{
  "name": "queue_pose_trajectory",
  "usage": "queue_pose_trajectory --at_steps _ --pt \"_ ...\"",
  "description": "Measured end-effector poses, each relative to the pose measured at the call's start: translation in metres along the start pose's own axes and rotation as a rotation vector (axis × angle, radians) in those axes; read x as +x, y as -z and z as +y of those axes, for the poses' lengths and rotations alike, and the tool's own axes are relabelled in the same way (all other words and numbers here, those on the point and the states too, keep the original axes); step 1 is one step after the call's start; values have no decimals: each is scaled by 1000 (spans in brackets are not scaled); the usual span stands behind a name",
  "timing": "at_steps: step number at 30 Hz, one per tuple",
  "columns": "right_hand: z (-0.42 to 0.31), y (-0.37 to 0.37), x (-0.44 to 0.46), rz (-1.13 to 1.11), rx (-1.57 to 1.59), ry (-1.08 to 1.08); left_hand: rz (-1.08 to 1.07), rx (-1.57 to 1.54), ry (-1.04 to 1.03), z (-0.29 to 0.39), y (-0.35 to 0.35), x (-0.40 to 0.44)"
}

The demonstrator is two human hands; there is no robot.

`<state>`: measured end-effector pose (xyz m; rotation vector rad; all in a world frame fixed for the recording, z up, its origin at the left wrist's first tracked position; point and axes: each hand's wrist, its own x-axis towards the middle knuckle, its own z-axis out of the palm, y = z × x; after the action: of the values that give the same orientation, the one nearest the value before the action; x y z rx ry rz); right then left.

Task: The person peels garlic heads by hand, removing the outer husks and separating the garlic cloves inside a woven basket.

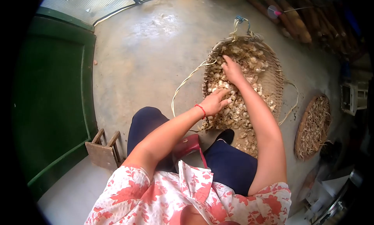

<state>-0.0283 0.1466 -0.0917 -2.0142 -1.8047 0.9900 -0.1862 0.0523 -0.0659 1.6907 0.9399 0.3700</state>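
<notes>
A big woven basket (277, 75) with rope handles lies on the floor before me, full of small whitish garlic bulbs (237, 114) with dry skins and bits of stalk. My left hand (215, 102), a red bracelet on its wrist, rests over the bulbs at the near left with fingers stretched out. Farther in, close to the basket's upper left rim, my right hand (233, 70) reaches over the garlic. One of its fingers points forward and the others are partly hidden. I make out nothing held in either hand.
A round woven tray (313, 127) of dried pieces stands at the right. Logs (294, 20) are piled at the back right. A small wooden stool (103, 151) is by the green door (54, 88). A rope handle (183, 85) loops out leftward; loose bits lie by my foot.
</notes>
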Motion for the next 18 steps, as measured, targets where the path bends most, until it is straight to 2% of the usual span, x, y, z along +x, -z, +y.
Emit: queue_pose_trajectory --at_steps 2,3,5,6,8,10,11,14,16,18 --pt "-7 -4 14 -92 -273 -61 101 86 -83 -10 0 4" --pt "-5 -2 15 -92 -267 -58 100 92 -80 -1 10 5" --pt "3 6 14 -61 32 62 -9 -534 510 28 38 8" --pt "-6 16 3 -66 26 61 91 -647 472 13 35 13" --pt "-28 44 -37 -327 272 -39 136 -890 623 19 45 17" --pt "-21 46 -64 -397 391 57 65 -1150 653 20 49 20" --pt "-21 47 -76 -323 365 241 93 -1140 634 18 42 22" --pt "-33 58 -98 -308 406 98 145 -1066 592 23 25 27" --pt "-21 55 -104 -248 345 85 161 -1002 575 26 10 27" --pt "-16 58 -112 -195 283 85 168 -855 411 28 -1 27"
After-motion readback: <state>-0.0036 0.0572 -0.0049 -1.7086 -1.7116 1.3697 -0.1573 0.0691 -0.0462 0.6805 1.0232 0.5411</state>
